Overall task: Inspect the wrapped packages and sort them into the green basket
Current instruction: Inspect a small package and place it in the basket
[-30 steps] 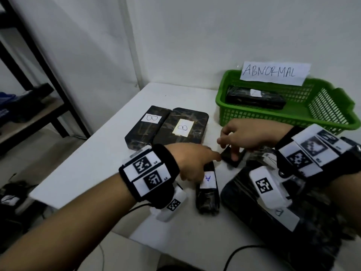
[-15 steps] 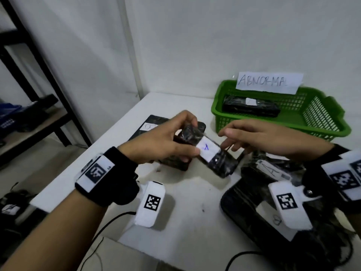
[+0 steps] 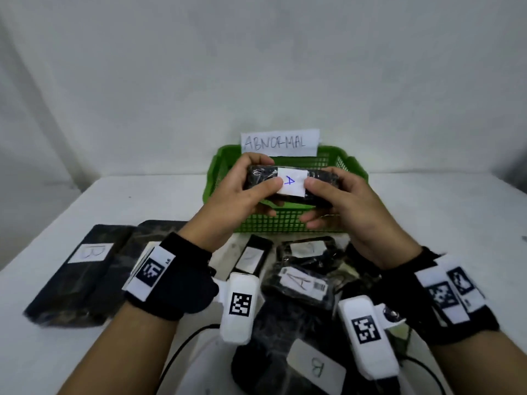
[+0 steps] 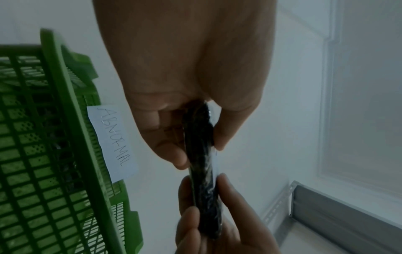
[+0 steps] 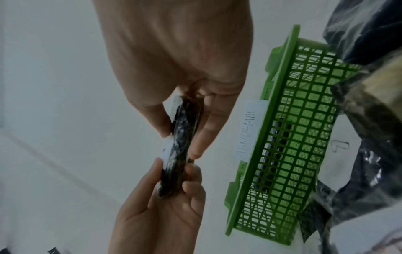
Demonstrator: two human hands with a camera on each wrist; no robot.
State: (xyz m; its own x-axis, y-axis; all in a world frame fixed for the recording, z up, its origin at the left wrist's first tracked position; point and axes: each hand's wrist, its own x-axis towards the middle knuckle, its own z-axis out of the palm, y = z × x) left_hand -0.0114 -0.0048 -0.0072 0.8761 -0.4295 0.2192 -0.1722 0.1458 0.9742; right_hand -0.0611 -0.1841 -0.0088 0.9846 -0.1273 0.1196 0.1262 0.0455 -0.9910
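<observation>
So a small black wrapped package (image 3: pixel 291 183) is being held up in the middle of the head view, right in front of the green basket (image 3: pixel 222 166). It's pinched at both ends: the left hand (image 3: pixel 242 195) has its thumb on the front face and fingers curled behind, and the right hand (image 3: pixel 342 201) is doing the mirror of that on the other end. In the left wrist view the package (image 4: pixel 202 163) is seen edge-on, squeezed between thumb and fingers, and the same is shown in the right wrist view (image 5: pixel 178 146). The white label with a blue "A" (image 3: pixel 291 182) is turned toward the camera.

The inspection step looks to be what's in hand here, not the drop. The package is kept level and label-up, above the basket's near wall rather than inside it.

A paper sign reading "ABNORMAL" (image 3: pixel 279 142) is stuck on the basket's far rim. One dark package can be made out through the mesh in the right wrist view (image 5: pixel 274 146). Lower in the head view, more wrapped packages are left on the white table (image 3: pixel 57 218): a flat one marked "B" (image 3: pixel 91 252) at lower left, an "A" one (image 3: pixel 299 283) just below centre, another "B" (image 3: pixel 316 366) at the bottom edge.

Next move, probably: the wrap gets checked over, maybe flipped, and if it's judged abnormal it would need to be carried forward past the rim and let go inside. Whether this one qualifies can't be told from here.
</observation>
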